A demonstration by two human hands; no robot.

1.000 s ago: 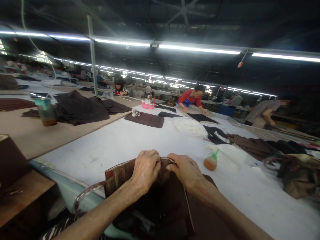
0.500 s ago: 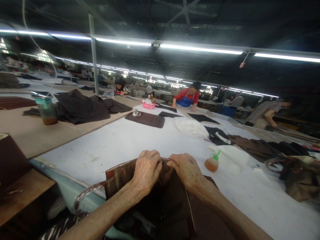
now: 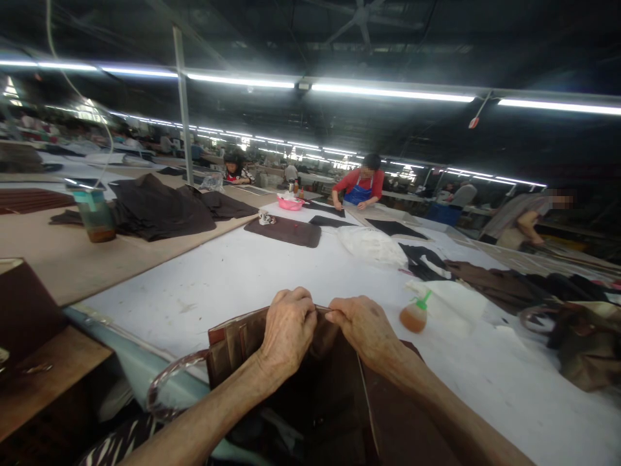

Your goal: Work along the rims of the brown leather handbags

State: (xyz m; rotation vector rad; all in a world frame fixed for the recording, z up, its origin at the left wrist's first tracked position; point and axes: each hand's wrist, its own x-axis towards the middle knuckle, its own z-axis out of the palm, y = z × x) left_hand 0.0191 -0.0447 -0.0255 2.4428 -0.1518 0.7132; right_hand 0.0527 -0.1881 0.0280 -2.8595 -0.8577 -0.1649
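A dark brown bag (image 3: 237, 340) with a lighter brown lining stands open in front of me at the table's near edge. My left hand (image 3: 290, 327) is closed on its far rim, fingers curled over the edge. Just to the right, my right hand (image 3: 363, 327) pinches the same rim between thumb and fingers, a small gap from the left. A handle wrapped in clear plastic (image 3: 167, 388) sticks out at the bag's left side. The bag's inside is dark, and my forearms cover part of it.
Beyond the bag lies a white tabletop (image 3: 194, 278). A squeeze bottle with green nozzle (image 3: 414, 316) stands right, near another brown bag (image 3: 589, 346). A brown panel (image 3: 286, 232), pink basket (image 3: 290, 203), dark cloth pile (image 3: 155, 210) and jar (image 3: 96, 217) lie farther off. A co-worker in a blue apron (image 3: 358, 193) works opposite.
Both hands keep their grip on the bag's rim and have hardly moved. Across the table, the co-worker in the blue apron has straightened a little and drawn the hands closer together.
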